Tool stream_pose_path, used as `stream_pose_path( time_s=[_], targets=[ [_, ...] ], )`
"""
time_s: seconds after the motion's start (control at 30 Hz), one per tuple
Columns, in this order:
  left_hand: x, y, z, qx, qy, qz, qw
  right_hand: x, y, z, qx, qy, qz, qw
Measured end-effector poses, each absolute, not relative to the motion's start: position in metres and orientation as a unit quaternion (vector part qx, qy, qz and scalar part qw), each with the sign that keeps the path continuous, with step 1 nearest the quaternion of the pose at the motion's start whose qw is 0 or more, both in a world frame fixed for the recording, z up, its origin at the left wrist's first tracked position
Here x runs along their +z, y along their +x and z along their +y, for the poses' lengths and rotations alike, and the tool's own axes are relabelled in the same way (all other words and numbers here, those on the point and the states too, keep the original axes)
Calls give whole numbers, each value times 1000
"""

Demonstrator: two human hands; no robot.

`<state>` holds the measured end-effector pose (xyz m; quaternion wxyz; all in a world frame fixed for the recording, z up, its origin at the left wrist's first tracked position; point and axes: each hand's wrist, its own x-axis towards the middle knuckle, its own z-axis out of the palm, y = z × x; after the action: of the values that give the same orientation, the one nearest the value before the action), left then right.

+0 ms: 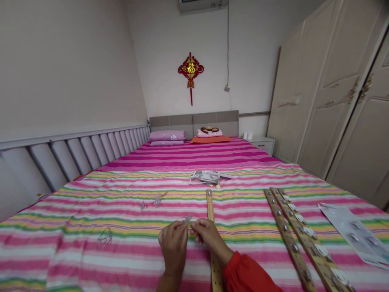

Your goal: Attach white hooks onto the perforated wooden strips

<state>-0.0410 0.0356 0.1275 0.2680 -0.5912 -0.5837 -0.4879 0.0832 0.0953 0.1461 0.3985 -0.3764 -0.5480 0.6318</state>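
My left hand (174,245) and my right hand (209,237) meet low in the middle of the view, over a striped bedspread (121,211). Both pinch a small clear plastic piece (187,219) between their fingertips; what it is I cannot make out. My right arm wears a red sleeve (246,273). A narrow wooden strip with holes (210,211) runs away from me under my right hand.
Two longer wooden strips with round metal pieces (299,235) lie at the right, beside a clear plastic sheet (355,235). Clear plastic bags (208,177) lie further up the bed, small clear bits (154,199) to the left. Pillows, headboard, nightstand and wardrobe stand behind.
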Motion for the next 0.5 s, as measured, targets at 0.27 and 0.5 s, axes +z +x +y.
stream_pose_path(
  time_s=[0.27, 0.5],
  targets=[
    [135, -13, 33, -449, -664, -515, 303, 159, 116, 82, 629, -388, -487, 466],
    [150, -2, 40, -604, -562, -564, -48, 153, 146, 95, 533, -407, -473, 572]
  ],
)
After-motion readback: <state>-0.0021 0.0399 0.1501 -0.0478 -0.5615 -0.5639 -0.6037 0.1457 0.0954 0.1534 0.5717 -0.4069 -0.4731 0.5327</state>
